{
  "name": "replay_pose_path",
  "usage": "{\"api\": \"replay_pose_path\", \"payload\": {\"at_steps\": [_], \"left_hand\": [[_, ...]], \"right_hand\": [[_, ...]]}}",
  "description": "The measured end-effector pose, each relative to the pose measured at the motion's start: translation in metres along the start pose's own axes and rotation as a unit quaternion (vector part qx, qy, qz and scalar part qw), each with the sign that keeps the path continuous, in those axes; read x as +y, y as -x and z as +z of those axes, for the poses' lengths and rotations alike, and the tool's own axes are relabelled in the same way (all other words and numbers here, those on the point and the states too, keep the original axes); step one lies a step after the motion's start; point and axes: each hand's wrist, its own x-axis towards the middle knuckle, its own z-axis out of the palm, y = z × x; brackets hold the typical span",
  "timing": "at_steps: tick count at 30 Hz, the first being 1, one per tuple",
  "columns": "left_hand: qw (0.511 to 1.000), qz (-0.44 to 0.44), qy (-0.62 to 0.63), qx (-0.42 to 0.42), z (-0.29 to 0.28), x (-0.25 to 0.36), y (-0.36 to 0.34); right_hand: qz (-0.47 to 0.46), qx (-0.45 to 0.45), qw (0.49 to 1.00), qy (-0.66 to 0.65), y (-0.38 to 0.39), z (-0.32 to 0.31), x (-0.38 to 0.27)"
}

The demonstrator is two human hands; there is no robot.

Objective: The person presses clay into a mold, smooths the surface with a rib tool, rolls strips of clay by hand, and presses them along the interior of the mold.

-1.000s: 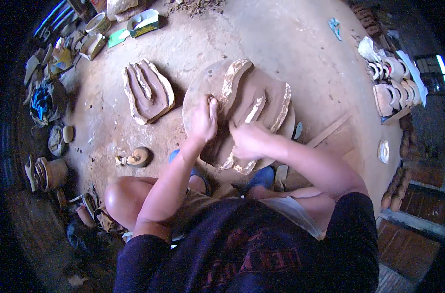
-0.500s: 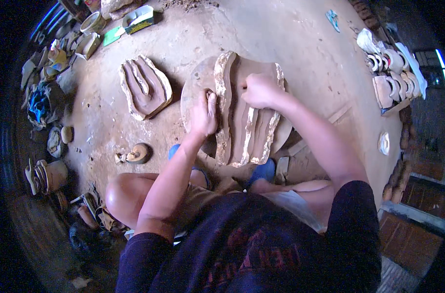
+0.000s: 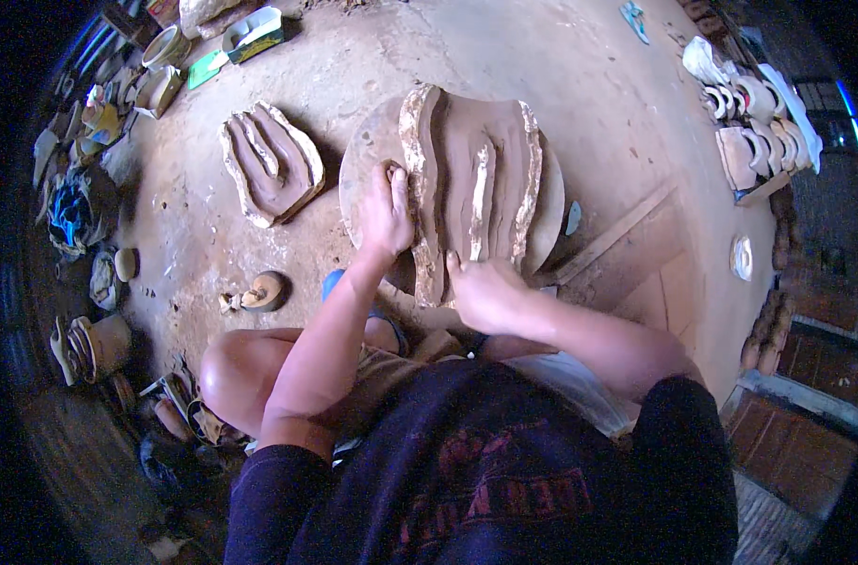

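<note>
A large plaster mould [image 3: 528, 198] with chipped pale edges lies on a round board [image 3: 361, 141] before me. Brown clay [image 3: 462, 155] lines its long hollows, with a pale ridge [image 3: 482, 184] between them. My left hand [image 3: 388, 218] rests by the mould's left edge, its fingers closed round what looks like a small brown lump of clay. At the near end, my right hand [image 3: 490, 294] is against the clay, one digit pointing into the left hollow and the others curled; whether it holds anything is hidden. A smaller clay-lined mould [image 3: 302, 184] lies on the floor to the left.
A round wooden tool [image 3: 262, 292] sits by my left knee. Flat wooden strips [image 3: 622, 231] lie right of the board. Stacked curved pieces [image 3: 763, 151] stand far right. Bowls [image 3: 161, 89], a box [image 3: 253, 36] and a bag with blue stuff [image 3: 71, 212] line the left side.
My right hand has come from the far part of the mould toward me, down to its near end. The left hand stays by the left edge. The whole view has shifted slightly.
</note>
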Motion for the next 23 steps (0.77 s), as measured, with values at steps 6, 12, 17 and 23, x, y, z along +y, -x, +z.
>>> {"api": "replay_pose_path", "payload": {"at_steps": [6,12,17,23], "left_hand": [[0.998,0.031,0.009,0.048,0.002,0.016,0.012],[0.983,0.139,0.009,-0.121,-0.012,0.088,0.033],[0.923,-0.029,0.1,-0.369,0.001,0.11,0.069],[0.963,0.089,-0.188,-0.173,0.036,0.102,0.021]], "right_hand": [[-0.066,-0.045,0.994,-0.069,0.029,0.02,-0.009],[0.04,0.421,0.862,-0.281,0.055,-0.021,0.03],[-0.082,0.499,0.86,-0.071,0.072,-0.012,0.063],[0.17,0.61,0.744,-0.214,0.187,0.011,0.145]]}}
